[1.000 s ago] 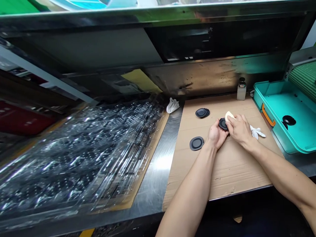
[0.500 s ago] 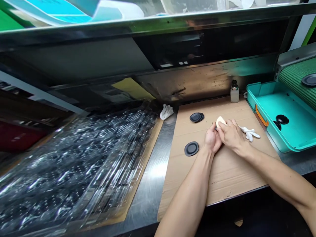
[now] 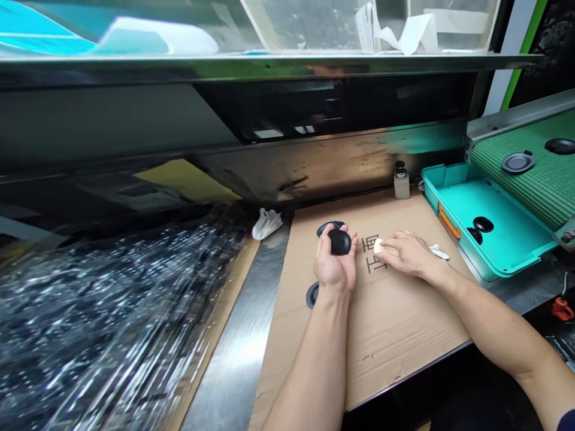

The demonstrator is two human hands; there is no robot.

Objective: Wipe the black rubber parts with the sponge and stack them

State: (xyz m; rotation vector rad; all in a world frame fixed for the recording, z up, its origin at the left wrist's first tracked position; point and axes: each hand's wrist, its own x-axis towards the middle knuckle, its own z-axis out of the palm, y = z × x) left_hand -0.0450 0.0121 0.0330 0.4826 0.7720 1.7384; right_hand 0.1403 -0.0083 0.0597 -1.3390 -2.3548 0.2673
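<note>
Both hands have parted since half a second ago: then they met over one dark piece with the pale pad pressed to it; now the disc sits with my left and the pad with my right. With the gap opened, black printed characters on the cardboard sheet show between them.

Left hand: palm up, fingers partly curled, thumb at the near left edge. It has hold of the black disc, whose smooth face is turned up. The disc is raised in front of a dark stack, which it and my fingers partly cover. A single dark disc lies on the cardboard, partly hidden by my left wrist.

Right hand: palm down, half closed, thumb and fingers gripping the cream pad low over the cardboard. Whether the pad touches the sheet, I cannot tell. A white cloth shows just beyond this hand, partly covered.

Surroundings: a bottle with a dark cap stands upright at the far edge of the cardboard. Right of the sheet is a teal tray with an orange handle and black pieces inside. Behind it, a green belt carries a grey disc and a black one. Clear plastic packaging covers the left side, blurred.
</note>
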